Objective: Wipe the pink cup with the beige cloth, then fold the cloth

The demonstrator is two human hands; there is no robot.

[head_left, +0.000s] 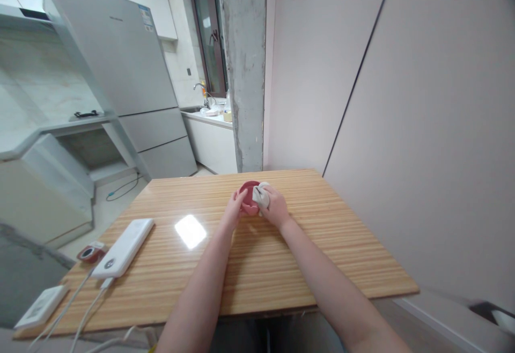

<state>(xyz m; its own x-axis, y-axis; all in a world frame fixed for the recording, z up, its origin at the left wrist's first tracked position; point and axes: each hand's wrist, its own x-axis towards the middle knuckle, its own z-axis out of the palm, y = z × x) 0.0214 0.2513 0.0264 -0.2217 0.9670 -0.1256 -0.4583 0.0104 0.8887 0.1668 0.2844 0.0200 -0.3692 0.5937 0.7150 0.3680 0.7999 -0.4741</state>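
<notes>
A small round red dish [250,209] with a raised rim is held over the far middle of the table, its inside facing me. My left hand [234,207] grips its left edge, thumb over the rim. In my right hand [277,208] is a bunched whitish cloth [261,196], pressed against the right side of the dish. The cloth covers part of the dish's inside, and the fingers behind it are hidden.
On the wood-grain table [281,283] at left lie a white power bank [124,248] with cables, a reddish-brown round object [92,252] and a white flat box [41,307]. A pale wall [402,127] stands along the right; a fridge [116,58] stands beyond.
</notes>
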